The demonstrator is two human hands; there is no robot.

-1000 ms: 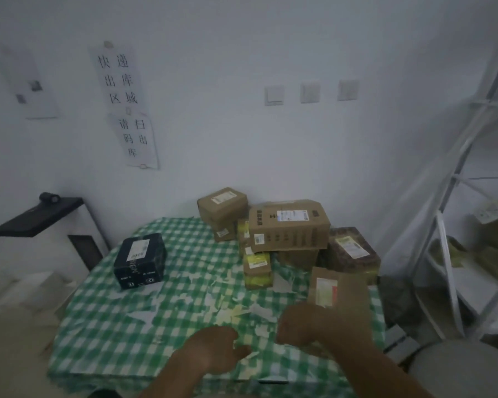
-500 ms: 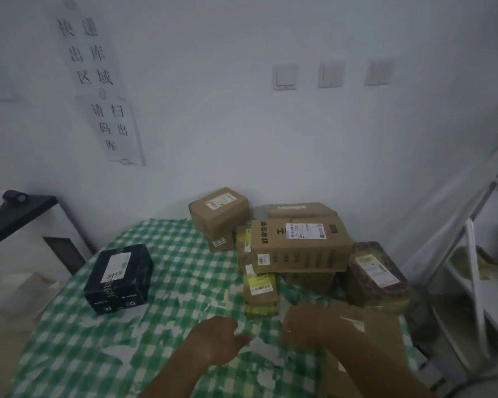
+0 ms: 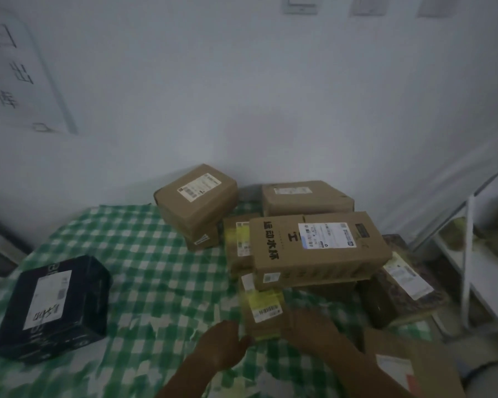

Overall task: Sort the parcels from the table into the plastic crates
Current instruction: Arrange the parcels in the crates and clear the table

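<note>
Cardboard parcel [image 3: 319,249] printed 运动水杯, white label

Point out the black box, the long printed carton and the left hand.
black box [image 3: 53,307]: head view, top face.
long printed carton [image 3: 318,248]: head view, top face.
left hand [image 3: 223,347]: head view, back of hand.

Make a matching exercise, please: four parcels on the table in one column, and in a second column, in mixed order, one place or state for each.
Things:
1. black box
2. long brown box with large printing
3. small parcel with yellow tape
4. dark speckled parcel

Places or states:
A. between the left hand and the right hand
B. alone on the left of the checked cloth
C. at the right edge of the table
D. stacked on other boxes in the pile

Pairs: 1-B, 2-D, 3-A, 4-C
</note>
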